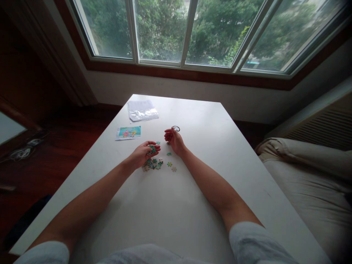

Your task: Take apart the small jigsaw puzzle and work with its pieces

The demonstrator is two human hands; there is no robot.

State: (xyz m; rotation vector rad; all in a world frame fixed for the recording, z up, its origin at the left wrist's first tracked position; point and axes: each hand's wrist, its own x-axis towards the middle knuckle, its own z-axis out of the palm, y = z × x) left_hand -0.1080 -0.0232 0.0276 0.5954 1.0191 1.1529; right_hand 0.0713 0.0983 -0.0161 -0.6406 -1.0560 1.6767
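Several green-blue jigsaw puzzle pieces (152, 149) rest in the fingers of my left hand (141, 154), its palm turned toward the right. Right below it lies a loose pile of puzzle pieces (153, 164) on the white table. My right hand (175, 141) is loosely curled, thumb apart from the fingers, and I see nothing in it. Beside its thumb shows a small round thing with a dark rim (176, 128), too small to name. Between and below the hands lie single pieces: a green one (169, 154), a yellow-green one (169, 164) and a pale one (174, 169).
A small picture sheet (128, 132) with a colourful cartoon scene lies on the left of the white table (203, 121). Behind it is a clear plastic bag with white paper (143, 110). A beige padded seat (305, 183) stands at the right, and windows (162, 31) are ahead.
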